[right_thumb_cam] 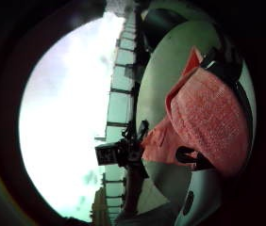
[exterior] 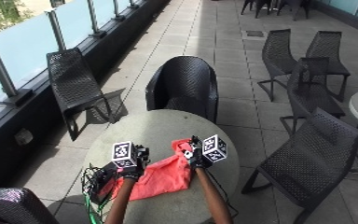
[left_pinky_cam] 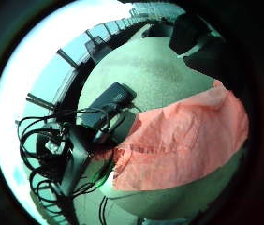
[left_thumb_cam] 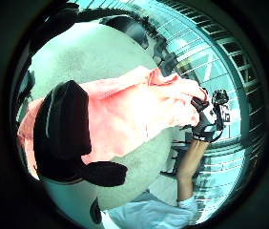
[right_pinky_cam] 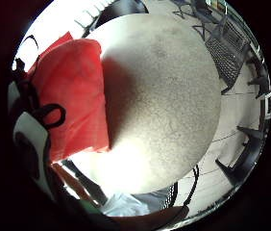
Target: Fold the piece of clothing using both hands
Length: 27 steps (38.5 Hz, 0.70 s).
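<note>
Round grey table (exterior: 160, 126), black device (exterior: 101, 184) at its left edge, black chairs (exterior: 184, 86) around.

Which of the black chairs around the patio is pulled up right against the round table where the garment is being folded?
The rounded-back chair at the table's far edge, straight across from the person. The railing-side chair and those off to the right stand clear of the table.

No readable text, label, brand, number or sign is showing in any view. The garment (exterior: 157, 178), table (exterior: 167, 126) and chairs (exterior: 185, 84) are bearing no lettering that can be made out.
</note>
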### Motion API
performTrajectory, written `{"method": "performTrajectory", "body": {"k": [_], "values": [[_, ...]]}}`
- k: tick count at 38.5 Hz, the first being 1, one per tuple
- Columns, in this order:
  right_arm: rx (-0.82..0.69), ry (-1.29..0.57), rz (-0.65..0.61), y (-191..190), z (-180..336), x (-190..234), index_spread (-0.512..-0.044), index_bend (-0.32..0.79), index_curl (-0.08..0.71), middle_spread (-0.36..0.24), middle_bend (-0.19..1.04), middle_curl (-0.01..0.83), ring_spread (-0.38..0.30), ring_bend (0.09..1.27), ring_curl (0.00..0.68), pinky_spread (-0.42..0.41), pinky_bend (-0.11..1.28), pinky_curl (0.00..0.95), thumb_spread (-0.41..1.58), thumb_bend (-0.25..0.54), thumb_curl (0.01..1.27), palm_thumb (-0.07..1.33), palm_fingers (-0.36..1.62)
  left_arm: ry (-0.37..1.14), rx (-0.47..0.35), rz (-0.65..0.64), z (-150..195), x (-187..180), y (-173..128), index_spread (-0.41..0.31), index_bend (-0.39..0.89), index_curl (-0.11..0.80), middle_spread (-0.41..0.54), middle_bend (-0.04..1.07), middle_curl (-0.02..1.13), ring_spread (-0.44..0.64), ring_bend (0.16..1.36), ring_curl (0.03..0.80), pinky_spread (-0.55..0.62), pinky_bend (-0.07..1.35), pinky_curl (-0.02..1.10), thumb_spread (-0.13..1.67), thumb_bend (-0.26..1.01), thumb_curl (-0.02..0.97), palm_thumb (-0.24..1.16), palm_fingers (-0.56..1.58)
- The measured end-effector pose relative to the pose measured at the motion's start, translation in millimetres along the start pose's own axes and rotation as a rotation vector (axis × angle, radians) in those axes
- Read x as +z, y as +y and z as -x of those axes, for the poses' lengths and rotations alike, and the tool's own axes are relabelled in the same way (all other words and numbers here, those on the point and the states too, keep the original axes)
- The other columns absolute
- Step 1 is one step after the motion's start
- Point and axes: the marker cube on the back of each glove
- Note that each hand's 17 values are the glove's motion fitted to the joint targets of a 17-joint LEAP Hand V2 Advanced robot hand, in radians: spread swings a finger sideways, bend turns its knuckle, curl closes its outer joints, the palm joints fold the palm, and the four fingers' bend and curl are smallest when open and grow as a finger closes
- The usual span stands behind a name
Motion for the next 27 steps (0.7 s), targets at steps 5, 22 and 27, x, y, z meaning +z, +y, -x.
{"method": "performTrajectory", "body": {"k": [5, 22, 27], "values": [[-0.094, -0.008, 0.099, 6.0, 49.7, 53.6, -0.307, 0.07, 0.18, -0.202, 0.5, 0.496, -0.221, 0.95, 0.506, -0.266, 0.92, 0.479, 0.7, 0.004, 0.51, 1.05, 1.19, -0.022, -0.03, -0.079, 11.7, -60.5, 2.9, -0.12, 0.13, 0.324, -0.073, 0.19, 0.35, 0.07, 0.54, 0.341, 0.23, 0.53, 0.41, 1.48, -0.01, 0.239, 0.37, 0.45], [-0.408, 0.285, 0.447, 153.4, 166.8, 221.8, -0.303, 0.07, 0.174, -0.198, 0.51, 0.518, -0.221, 0.96, 0.517, -0.269, 0.91, 0.495, 0.51, -0.026, 0.62, 1.06, 1.18, -0.015, -0.146, -0.195, 80.5, -116.6, 45.6, -0.13, 0.14, 0.32, -0.075, 0.18, 0.36, 0.08, 0.52, 0.333, 0.25, 0.5, 0.39, 1.44, -0.01, 0.257, 0.34, 0.49], [-0.436, 0.318, 0.494, 157.7, 167.0, 229.0, -0.304, 0.07, 0.173, -0.197, 0.51, 0.521, -0.221, 0.96, 0.518, -0.269, 0.91, 0.497, 0.49, -0.025, 0.64, 1.06, 1.18, -0.006, -0.159, -0.197, 89.4, -113.6, 45.8, -0.131, 0.14, 0.319, -0.075, 0.18, 0.36, 0.08, 0.52, 0.332, 0.25, 0.5, 0.39, 1.43, -0.01, 0.261, 0.34, 0.49]]}}
